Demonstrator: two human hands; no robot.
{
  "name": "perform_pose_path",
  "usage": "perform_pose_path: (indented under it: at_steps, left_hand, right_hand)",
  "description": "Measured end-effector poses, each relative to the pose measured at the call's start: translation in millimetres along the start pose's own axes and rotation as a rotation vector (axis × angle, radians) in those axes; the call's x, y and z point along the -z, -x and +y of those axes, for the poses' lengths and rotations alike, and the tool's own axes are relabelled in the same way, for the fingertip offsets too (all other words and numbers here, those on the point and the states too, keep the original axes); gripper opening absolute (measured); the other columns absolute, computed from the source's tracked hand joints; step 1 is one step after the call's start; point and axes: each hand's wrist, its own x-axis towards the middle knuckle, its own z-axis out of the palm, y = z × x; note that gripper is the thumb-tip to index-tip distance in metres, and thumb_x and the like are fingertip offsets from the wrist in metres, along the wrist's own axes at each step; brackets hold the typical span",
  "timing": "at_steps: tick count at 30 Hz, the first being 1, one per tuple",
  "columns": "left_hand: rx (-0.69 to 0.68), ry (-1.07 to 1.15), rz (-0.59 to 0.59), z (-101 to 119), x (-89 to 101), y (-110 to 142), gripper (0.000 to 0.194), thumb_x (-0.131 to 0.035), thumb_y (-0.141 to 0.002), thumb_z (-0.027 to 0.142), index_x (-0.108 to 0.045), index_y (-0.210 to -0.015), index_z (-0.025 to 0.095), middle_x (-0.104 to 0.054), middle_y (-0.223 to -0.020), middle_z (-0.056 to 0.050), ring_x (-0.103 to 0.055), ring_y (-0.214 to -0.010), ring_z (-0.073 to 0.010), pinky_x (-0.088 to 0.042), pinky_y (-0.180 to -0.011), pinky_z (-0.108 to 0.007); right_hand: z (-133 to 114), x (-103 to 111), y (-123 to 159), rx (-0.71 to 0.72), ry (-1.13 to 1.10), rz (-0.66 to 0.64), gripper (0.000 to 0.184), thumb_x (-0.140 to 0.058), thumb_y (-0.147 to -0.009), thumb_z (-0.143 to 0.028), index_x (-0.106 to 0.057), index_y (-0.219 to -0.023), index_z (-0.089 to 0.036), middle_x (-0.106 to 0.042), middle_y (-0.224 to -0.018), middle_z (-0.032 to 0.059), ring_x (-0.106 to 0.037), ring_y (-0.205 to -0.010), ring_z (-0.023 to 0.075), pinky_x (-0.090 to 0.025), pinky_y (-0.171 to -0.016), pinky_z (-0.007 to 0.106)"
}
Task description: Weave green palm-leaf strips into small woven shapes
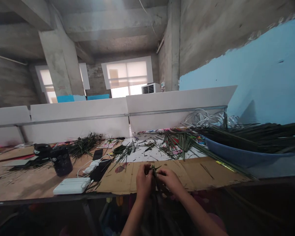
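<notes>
Table [27, 188] ahead of left hand [144, 180] and right hand [170, 180]: why cardboard [191, 172] beneath them?

"Perhaps protection. The blue basin [236, 159] to their right likely keeps long strips [265, 137] reachable."

"And gripped?"

"Both pinch a small green piece [153, 167] between them, presumably for steadiness."

Honestly can't make out a single readable word, number or brand anywhere here. Closest things to writing are a faint reddish scrawl [62, 87] low on the concrete column [57, 62], some smudgy print-like marks [238, 181] near the right-hand front edge of the cardboard sheet [196, 173], and a few pale specks on the dark cup [61, 162], all way too blurry to tell if they're letters or just dirt. The pink-and-white card [107, 144] on the table has some kind of pattern too, but it's too small to read.
</notes>
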Motion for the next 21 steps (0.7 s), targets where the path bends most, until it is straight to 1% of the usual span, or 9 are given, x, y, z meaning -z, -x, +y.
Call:
perform_pose_path:
  at_steps: [3,5,7,9,13,15,17,19,21]
  left_hand:
    - [0.052,0.044,0.019,-7.2,0.0,2.8,0.013,-0.057,-0.081,0.024,-0.065,-0.091,0.020,-0.072,-0.086,-0.006,-0.069,-0.084,-0.0235,-0.052,-0.078,-0.035]
    - [0.072,0.060,0.004,-9.5,1.0,3.6,0.010,-0.058,-0.080,0.025,-0.066,-0.085,0.020,-0.073,-0.081,-0.005,-0.070,-0.079,-0.0237,-0.052,-0.074,-0.034]
    - [0.079,0.071,-0.020,-9.6,2.2,3.4,0.012,-0.059,-0.077,0.024,-0.070,-0.080,0.021,-0.075,-0.079,-0.005,-0.070,-0.079,-0.0242,-0.052,-0.074,-0.034]
    - [0.078,0.082,-0.035,-8.7,3.0,2.7,0.015,-0.059,-0.075,0.022,-0.074,-0.079,0.021,-0.077,-0.081,-0.005,-0.071,-0.082,-0.0249,-0.053,-0.076,-0.036]
    - [0.085,0.122,-0.042,-10.1,2.3,1.1,0.022,-0.058,-0.072,0.019,-0.076,-0.085,0.021,-0.078,-0.089,-0.007,-0.071,-0.088,-0.0246,-0.054,-0.082,-0.037]
    - [0.098,0.151,-0.047,-13.4,1.1,0.7,0.023,-0.058,-0.073,0.019,-0.075,-0.088,0.020,-0.079,-0.090,-0.007,-0.072,-0.089,-0.0241,-0.054,-0.085,-0.037]
    - [0.112,0.177,-0.054,-17.4,-0.3,0.1,0.023,-0.059,-0.074,0.018,-0.074,-0.092,0.019,-0.079,-0.091,-0.007,-0.073,-0.090,-0.0240,-0.055,-0.086,-0.038]
    - [0.124,0.192,-0.061,-21.1,-1.4,-0.9,0.025,-0.061,-0.074,0.018,-0.074,-0.096,0.019,-0.079,-0.094,-0.008,-0.073,-0.092,-0.0243,-0.055,-0.088,-0.039]
    - [0.135,0.198,-0.066,-23.3,-2.3,-2.1,0.028,-0.062,-0.074,0.018,-0.074,-0.099,0.019,-0.079,-0.095,-0.009,-0.073,-0.093,-0.0245,-0.055,-0.089,-0.039]
  right_hand:
    - [-2.4,0.3,1.9,-0.010,-0.006,0.010,0.026,-0.066,-0.074,-0.044,-0.071,-0.073,-0.019,-0.068,-0.067,0.0010,-0.060,-0.066,0.0190,-0.041,-0.059,0.026]
    - [-3.8,-0.6,2.6,-0.010,-0.015,0.006,0.023,-0.065,-0.074,-0.041,-0.069,-0.071,-0.019,-0.067,-0.066,0.0007,-0.059,-0.066,0.0187,-0.041,-0.060,0.026]
    - [-5.0,-1.2,2.5,-0.006,-0.025,-0.004,0.019,-0.065,-0.073,-0.037,-0.068,-0.069,-0.019,-0.066,-0.065,0.0004,-0.059,-0.065,0.0182,-0.041,-0.060,0.026]
    - [-6.0,-0.3,2.1,-0.003,-0.036,-0.018,0.016,-0.064,-0.070,-0.033,-0.067,-0.067,-0.018,-0.064,-0.063,-0.0001,-0.058,-0.064,0.0175,-0.040,-0.060,0.026]
    - [-8.7,7.7,2.2,0.005,-0.052,-0.050,0.011,-0.064,-0.065,-0.028,-0.069,-0.068,-0.018,-0.064,-0.063,-0.0004,-0.056,-0.062,0.0165,-0.039,-0.058,0.026]
    - [-10.1,12.8,2.3,0.005,-0.061,-0.043,0.014,-0.065,-0.065,-0.028,-0.071,-0.072,-0.018,-0.065,-0.065,-0.0001,-0.057,-0.062,0.0166,-0.040,-0.057,0.026]
    - [-11.1,16.1,2.1,0.002,-0.073,0.003,0.021,-0.066,-0.067,-0.030,-0.072,-0.083,-0.018,-0.067,-0.068,0.0002,-0.057,-0.061,0.0169,-0.041,-0.056,0.026]
    - [-11.6,16.4,1.6,0.007,-0.093,0.060,0.030,-0.065,-0.069,-0.032,-0.072,-0.095,-0.019,-0.069,-0.074,0.0011,-0.058,-0.062,0.0176,-0.042,-0.056,0.027]
    - [-11.6,13.9,1.5,0.024,-0.127,0.090,0.034,-0.065,-0.070,-0.036,-0.071,-0.099,-0.019,-0.070,-0.079,0.0027,-0.059,-0.064,0.0189,-0.044,-0.058,0.028]
